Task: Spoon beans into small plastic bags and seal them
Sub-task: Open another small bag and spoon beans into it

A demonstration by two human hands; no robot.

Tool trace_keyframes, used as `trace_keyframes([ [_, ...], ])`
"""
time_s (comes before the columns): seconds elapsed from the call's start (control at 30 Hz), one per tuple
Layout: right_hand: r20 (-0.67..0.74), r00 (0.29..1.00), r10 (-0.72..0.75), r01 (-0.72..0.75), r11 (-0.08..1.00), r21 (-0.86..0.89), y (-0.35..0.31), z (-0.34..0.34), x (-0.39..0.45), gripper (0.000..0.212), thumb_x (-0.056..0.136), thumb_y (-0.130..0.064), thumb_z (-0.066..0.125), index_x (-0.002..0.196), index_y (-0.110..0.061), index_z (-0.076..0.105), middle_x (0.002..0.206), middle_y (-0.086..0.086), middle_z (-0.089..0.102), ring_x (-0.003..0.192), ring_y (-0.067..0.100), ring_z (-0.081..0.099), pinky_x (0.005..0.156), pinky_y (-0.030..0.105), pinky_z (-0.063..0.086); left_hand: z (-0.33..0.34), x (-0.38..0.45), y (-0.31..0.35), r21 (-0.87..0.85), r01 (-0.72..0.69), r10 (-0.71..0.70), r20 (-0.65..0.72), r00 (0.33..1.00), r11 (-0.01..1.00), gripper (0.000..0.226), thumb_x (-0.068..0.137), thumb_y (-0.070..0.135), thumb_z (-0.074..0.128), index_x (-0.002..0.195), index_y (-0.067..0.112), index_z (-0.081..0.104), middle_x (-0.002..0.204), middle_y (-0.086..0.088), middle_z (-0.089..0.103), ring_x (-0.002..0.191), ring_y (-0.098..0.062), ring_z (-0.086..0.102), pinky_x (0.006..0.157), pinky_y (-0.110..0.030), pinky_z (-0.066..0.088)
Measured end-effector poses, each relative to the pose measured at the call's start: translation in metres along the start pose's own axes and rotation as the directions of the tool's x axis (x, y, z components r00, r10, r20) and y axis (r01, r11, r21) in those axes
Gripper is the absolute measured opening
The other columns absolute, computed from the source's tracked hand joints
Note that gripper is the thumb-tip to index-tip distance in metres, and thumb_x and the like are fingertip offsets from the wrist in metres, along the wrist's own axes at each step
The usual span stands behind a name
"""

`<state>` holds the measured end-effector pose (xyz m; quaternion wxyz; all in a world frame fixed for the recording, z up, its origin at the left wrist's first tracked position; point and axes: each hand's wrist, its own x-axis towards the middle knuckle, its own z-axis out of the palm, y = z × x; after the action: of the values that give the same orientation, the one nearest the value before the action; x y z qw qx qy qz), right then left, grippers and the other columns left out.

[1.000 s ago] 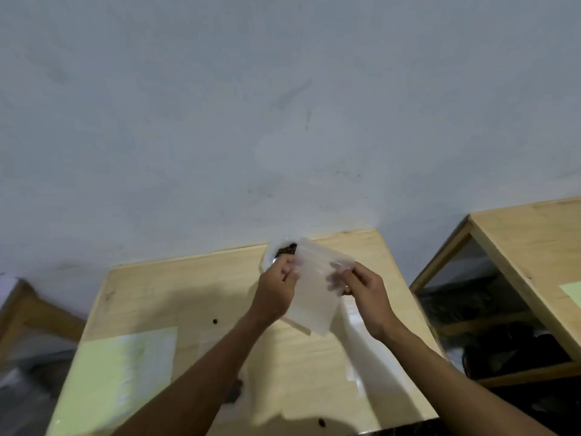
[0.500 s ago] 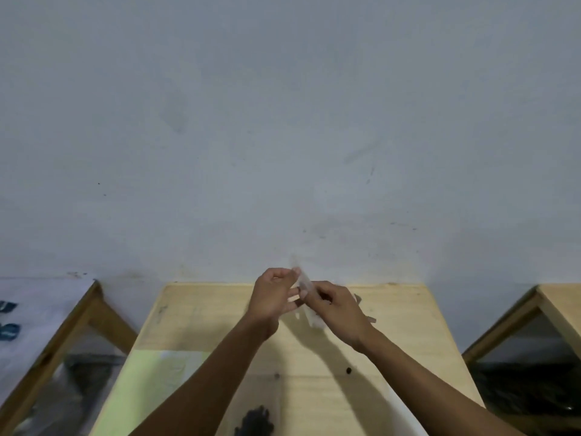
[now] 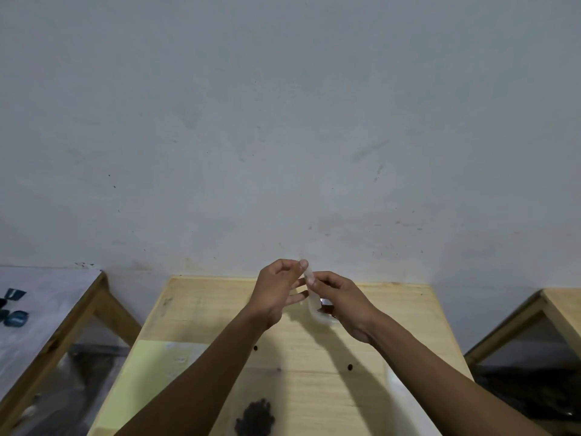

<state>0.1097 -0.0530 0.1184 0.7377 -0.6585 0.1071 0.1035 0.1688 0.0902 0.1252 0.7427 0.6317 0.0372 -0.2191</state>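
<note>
Clear plastic is what both hands hold: a small bag [image 3: 312, 297], up in the air over the far edge of the desk [image 3: 201, 309], close to the wall [image 3: 283, 121]. A second ago the bag faced the head camera flat and wide. Now it is turned edge-on, so it looks like a thin strip. The hands have also come closer together at its top. I think this means the bag is being opened or pressed shut along the top, but I cannot tell which. The left hand [image 3: 276, 291] pinches the top edge between thumb and first finger, and its other fingers stick out loosely toward the bag. The right hand [image 3: 342, 302] pinches the bag just below, with its fingers curled around it. The bag stands almost upright. Its long side runs up and down, with the top edge up by the fingertips and the bottom hanging down near the right palm. Something dark brown sits low in the bag, maybe a few beans, but it is too small to be sure. On the desk lie two loose beans [image 3: 349, 367] near the middle and a dark pile of beans [image 3: 255, 416] at the near edge. A pale green sheet [image 3: 147, 382] lies on the left side. More clear plastic [image 3: 405, 404] lies by the right edge.
</note>
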Motion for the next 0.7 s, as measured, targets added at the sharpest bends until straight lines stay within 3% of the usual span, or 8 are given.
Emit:
trace_keyframes([
  [0.1, -0.015, 0.999, 0.031, -0.030, 0.997, 0.067, 0.000, -0.001, -0.001, 0.031, 0.089, -0.036, 0.067, 0.105, -0.010, 0.069, 0.095, 0.001, 0.070, 0.085, 0.014, 0.062, 0.071, 0.025, 0.046, 0.004, 0.000, -0.003, 0.024, -0.009, 0.009, -0.009, 1.000, 1.000, 0.016, 0.090, 0.020, 0.068, 0.091, 0.005, 0.065, 0.105, -0.014, 0.070, 0.099, -0.023, 0.070, 0.082, -0.043, 0.060],
  [0.2, -0.096, 0.995, -0.038, 0.036, 0.999, -0.018, 0.003, -0.001, -0.002, 0.027, 0.089, -0.038, 0.067, 0.094, -0.013, 0.075, 0.078, 0.000, 0.066, 0.071, 0.016, 0.052, 0.062, 0.024, 0.039, 0.008, 0.001, -0.007, 0.067, -0.021, 0.025, -0.061, 0.998, 0.998, 0.012, 0.092, 0.013, 0.064, 0.083, 0.006, 0.062, 0.097, -0.015, 0.069, 0.097, -0.022, 0.070, 0.077, -0.040, 0.061],
  [0.33, -0.160, 0.983, -0.096, 0.077, 0.990, -0.121, 0.012, 0.002, 0.001, 0.024, 0.089, -0.040, 0.068, 0.079, -0.021, 0.079, 0.067, -0.003, 0.062, 0.069, 0.017, 0.047, 0.067, 0.033, 0.037, 0.015, -0.001, -0.013, 0.115, -0.024, 0.035, -0.096, 0.995, 0.993, 0.017, 0.089, 0.020, 0.067, 0.095, 0.005, 0.061, 0.093, -0.014, 0.070, 0.089, -0.017, 0.071, 0.075, -0.040, 0.061],
  [0.47, -0.107, 0.993, -0.048, 0.026, 0.980, -0.196, 0.015, 0.000, -0.001, 0.024, 0.095, -0.033, 0.061, 0.084, -0.021, 0.079, 0.084, 0.001, 0.074, 0.077, 0.013, 0.063, 0.078, 0.032, 0.053, 0.012, -0.001, -0.021, 0.155, -0.024, 0.040, -0.096, 0.995, 0.988, 0.016, 0.091, 0.016, 0.066, 0.082, 0.004, 0.060, 0.087, -0.016, 0.069, 0.082, -0.019, 0.069, 0.076, -0.040, 0.061],
  [0.57, -0.111, 0.992, -0.065, 0.029, 0.952, -0.304, 0.020, -0.007, -0.004, 0.042, 0.098, -0.027, 0.056, 0.059, -0.015, 0.066, 0.067, 0.010, 0.063, 0.068, 0.020, 0.059, 0.086, 0.044, 0.053, 0.007, -0.001, -0.029, 0.241, -0.005, 0.026, -0.082, 0.996, 0.971, 0.018, 0.092, 0.013, 0.064, 0.078, 0.006, 0.056, 0.090, -0.017, 0.063, 0.086, -0.023, 0.067, 0.078, -0.041, 0.060],
  [0.7, -0.124, 0.968, -0.220, 0.108, 0.803, -0.586, 0.027, -0.012, -0.007, 0.043, 0.098, -0.017, 0.050, 0.056, -0.012, 0.054, 0.051, -0.004, 0.052, 0.056, 0.024, 0.065, 0.063, 0.033, 0.050, 0.007, -0.004, -0.038, 0.360, 0.032, 0.007, -0.107, 0.994, 0.932, 0.022, 0.091, 0.013, 0.062, 0.071, 0.007, 0.056, 0.093, -0.017, 0.065, 0.092, -0.023, 0.069, 0.078, -0.046, 0.060],
])
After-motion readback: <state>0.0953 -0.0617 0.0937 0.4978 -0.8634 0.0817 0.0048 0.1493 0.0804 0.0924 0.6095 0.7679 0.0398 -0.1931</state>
